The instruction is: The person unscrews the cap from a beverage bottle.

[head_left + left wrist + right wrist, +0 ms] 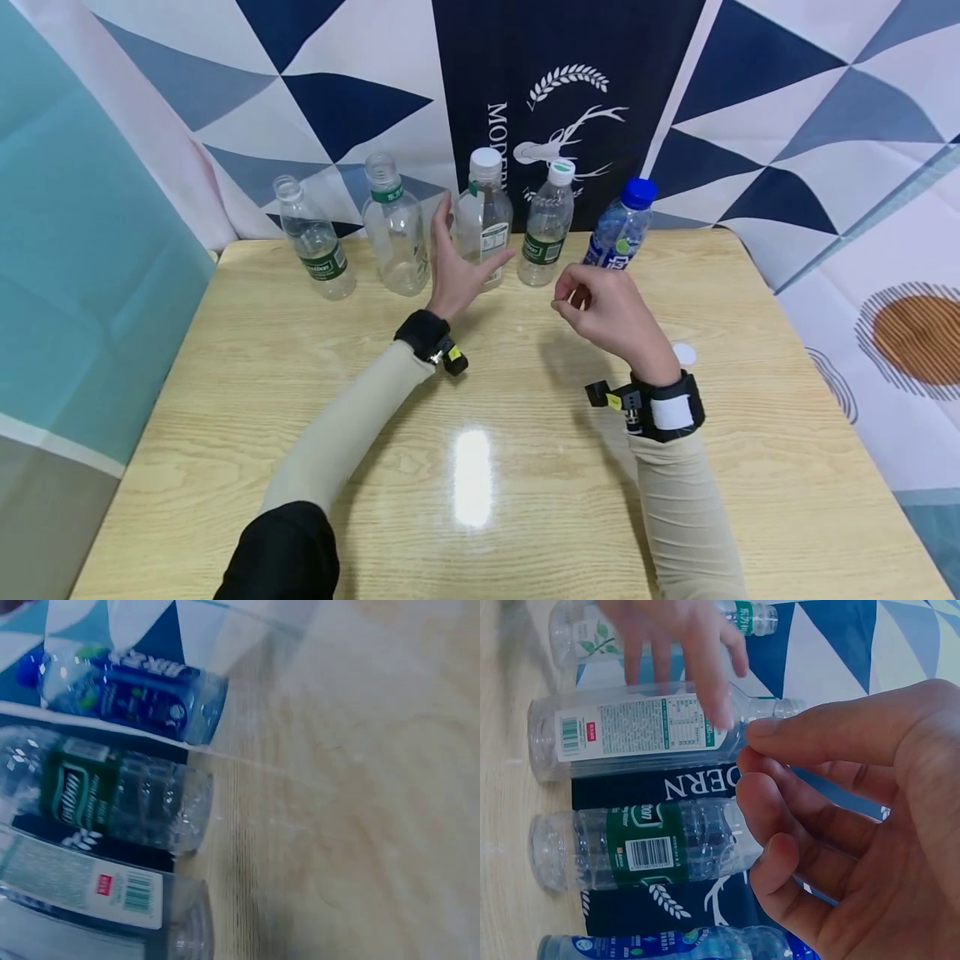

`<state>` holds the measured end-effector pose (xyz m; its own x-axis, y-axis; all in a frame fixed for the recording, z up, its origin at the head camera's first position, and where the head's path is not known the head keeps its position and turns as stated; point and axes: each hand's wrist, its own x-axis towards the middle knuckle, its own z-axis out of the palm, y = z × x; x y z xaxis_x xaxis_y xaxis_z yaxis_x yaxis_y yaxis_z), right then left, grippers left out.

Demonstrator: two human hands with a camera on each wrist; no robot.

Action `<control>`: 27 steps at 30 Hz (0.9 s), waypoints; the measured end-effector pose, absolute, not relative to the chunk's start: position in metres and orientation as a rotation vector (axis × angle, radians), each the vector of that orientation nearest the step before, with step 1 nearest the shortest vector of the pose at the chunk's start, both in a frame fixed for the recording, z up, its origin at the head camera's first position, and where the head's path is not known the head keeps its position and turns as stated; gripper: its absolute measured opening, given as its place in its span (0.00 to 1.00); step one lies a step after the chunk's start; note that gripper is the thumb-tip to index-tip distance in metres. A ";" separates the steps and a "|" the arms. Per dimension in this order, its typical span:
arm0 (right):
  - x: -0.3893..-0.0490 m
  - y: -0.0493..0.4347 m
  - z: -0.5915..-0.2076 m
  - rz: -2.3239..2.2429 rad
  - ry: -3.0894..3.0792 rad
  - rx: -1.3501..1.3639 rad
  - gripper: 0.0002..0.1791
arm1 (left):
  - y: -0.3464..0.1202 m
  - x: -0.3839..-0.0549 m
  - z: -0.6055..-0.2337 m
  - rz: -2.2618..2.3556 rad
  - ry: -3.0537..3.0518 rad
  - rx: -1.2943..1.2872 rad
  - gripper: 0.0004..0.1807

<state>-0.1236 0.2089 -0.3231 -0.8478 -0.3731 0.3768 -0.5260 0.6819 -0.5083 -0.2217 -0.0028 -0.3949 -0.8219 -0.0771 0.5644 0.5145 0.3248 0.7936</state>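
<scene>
Five bottles stand in a row at the table's back. My left hand (459, 271) reaches up with its thumb and index finger spread in front of the square clear bottle (495, 221) with a white cap. In the right wrist view its blurred fingers overlap that bottle's label. My right hand (611, 312) hovers nearer me, between the green-labelled bottle (546, 229) with a white cap and the blue-capped bottle (621, 225). Its fingers are curled, thumb tip close to the index finger (761, 761), nothing visible between them.
To the left stand an uncapped square bottle (401, 242) and an uncapped green-labelled bottle (318, 246). A white round cap (684, 354) lies on the wooden table (375, 500) beside my right wrist. Patterned cloth (360, 100) hangs right behind the bottles.
</scene>
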 end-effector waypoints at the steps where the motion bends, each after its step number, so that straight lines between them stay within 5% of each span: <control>1: -0.124 0.209 -0.323 0.911 -2.653 0.723 0.05 | 0.000 -0.223 -0.392 -1.544 -2.069 -0.382 0.64; 12: -0.125 0.209 -0.325 0.897 -2.641 0.742 0.05 | 0.014 -0.246 -0.397 -1.543 -2.016 -0.348 0.67; 27: -0.126 0.211 -0.325 0.890 -2.648 0.759 0.05 | 0.009 -0.267 -0.415 -1.482 -2.062 -0.378 0.57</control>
<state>-0.1257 0.2109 -0.3246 -0.8342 -0.3974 0.3824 -0.5477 0.6783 -0.4899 -0.2667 0.0092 -0.4147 -0.7998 -0.0959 0.5926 0.5311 0.3469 0.7730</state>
